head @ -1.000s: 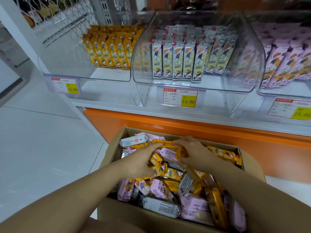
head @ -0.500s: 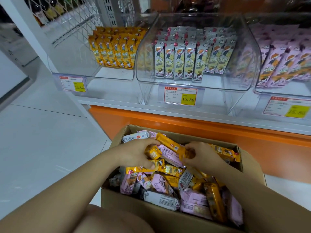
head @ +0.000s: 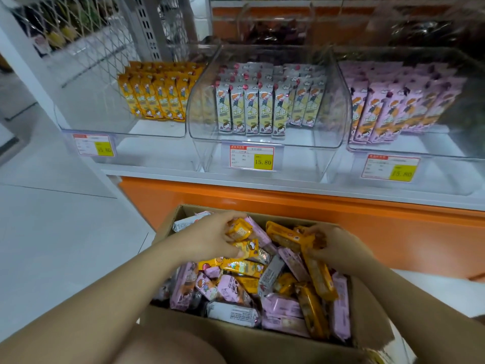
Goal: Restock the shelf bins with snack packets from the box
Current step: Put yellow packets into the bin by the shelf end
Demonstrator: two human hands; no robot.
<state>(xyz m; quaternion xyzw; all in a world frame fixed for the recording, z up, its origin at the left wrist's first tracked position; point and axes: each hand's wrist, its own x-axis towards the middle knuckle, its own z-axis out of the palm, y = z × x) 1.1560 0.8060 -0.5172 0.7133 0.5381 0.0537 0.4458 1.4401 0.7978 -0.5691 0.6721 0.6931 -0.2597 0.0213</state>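
Note:
An open cardboard box [head: 252, 340] on the floor holds several yellow, pink and white snack packets. My left hand [head: 210, 236] grips two yellow packets [head: 242, 240] at the box's far left. My right hand [head: 336, 245] grips a bundle of yellow packets [head: 288, 236] at the far right of the box. Above stand three clear shelf bins: the left bin [head: 120, 127] with yellow packets, the middle bin [head: 265, 143] with white ones, the right bin [head: 409, 151] with pink ones.
An orange shelf base [head: 262, 195] runs behind the box. Price tags [head: 252, 157] hang on the bin fronts. A white wire rack [head: 86, 35] stands at the upper left, with pale floor [head: 52, 245] to the left. My knee [head: 168, 348] is at the bottom.
Both hands have drawn slightly apart in the box, each keeping yellow packets. The camera has moved closer to the shelf.

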